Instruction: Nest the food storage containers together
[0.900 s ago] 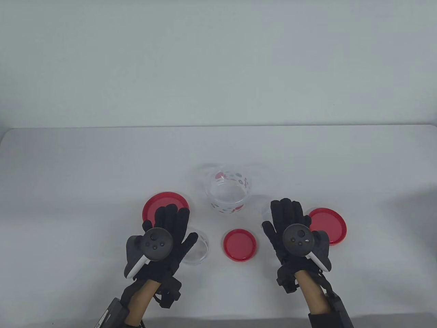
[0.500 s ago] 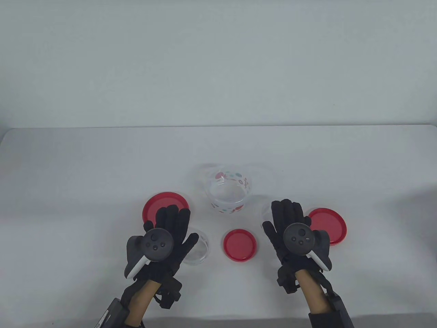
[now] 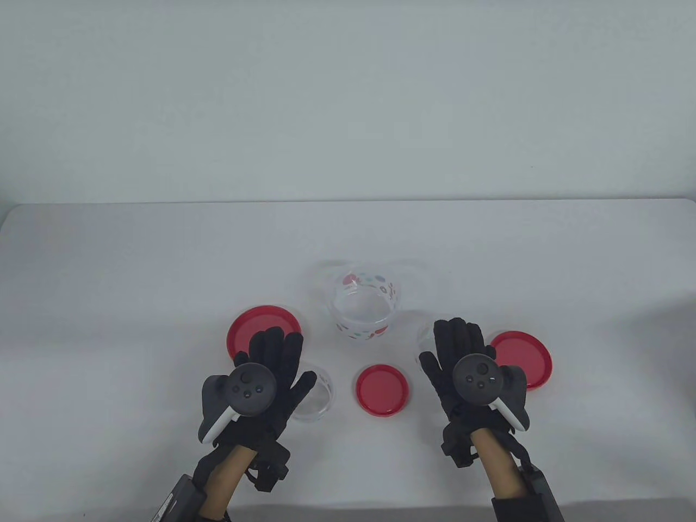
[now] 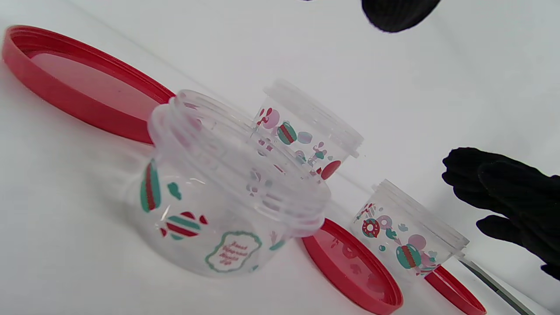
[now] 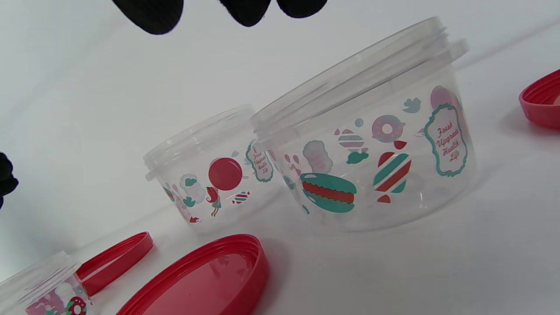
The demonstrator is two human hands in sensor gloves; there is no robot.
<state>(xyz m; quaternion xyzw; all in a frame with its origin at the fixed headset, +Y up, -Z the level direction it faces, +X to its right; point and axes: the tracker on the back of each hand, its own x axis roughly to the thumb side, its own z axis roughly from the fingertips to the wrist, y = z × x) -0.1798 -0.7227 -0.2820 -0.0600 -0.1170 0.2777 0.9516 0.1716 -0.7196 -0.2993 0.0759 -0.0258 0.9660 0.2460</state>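
Nothing has shifted since the earlier frames beyond a slight drift of the right hand (image 3: 472,370). From the table view, both hands hover flat with fingers spread wide, holding nothing. Taking the small red lid (image 3: 382,390) as landmark: the left hand (image 3: 261,380) lies to its left over a clear container (image 3: 315,399), and the middle container (image 3: 365,310) stands behind it.

Left wrist view: the near container (image 4: 227,192) sits upright left of that lid (image 4: 350,267).

Right wrist view: the large container (image 5: 367,148) stands behind the big red lid (image 5: 205,280).
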